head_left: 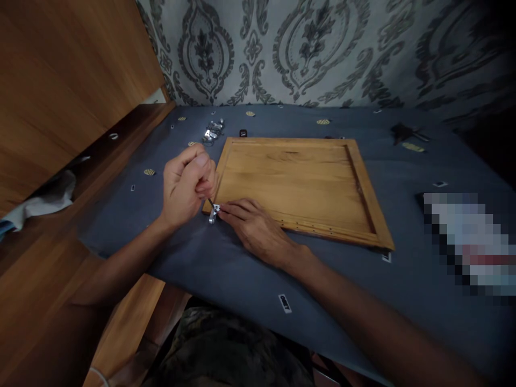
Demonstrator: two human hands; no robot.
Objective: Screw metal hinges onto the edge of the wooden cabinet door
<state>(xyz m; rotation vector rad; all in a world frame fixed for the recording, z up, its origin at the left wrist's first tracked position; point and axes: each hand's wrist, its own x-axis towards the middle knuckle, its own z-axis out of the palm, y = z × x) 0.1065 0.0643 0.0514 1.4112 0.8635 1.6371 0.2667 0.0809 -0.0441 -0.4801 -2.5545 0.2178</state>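
Note:
A light-brown framed wooden panel (294,172), like a cabinet door, lies flat with its recessed face up. At its near left corner is a small silver metal hinge (213,215), its arm sticking out past the panel's edge. My left hand (187,185) is closed in a fist above that corner. A thin dark screwdriver shaft (211,203) comes down from the fist to the hinge; its handle is hidden inside my fingers. My right hand (260,228) lies low over the near edge, its fingertips pressed together against the hinge.
Several more metal hinges (213,130) lie in a cluster behind the left hand. A small black square object (243,133) sits beyond the panel, and a dark tool (407,133) lies far right. A blurred-out item (471,242) rests at right. Wooden furniture (72,80) stands at left.

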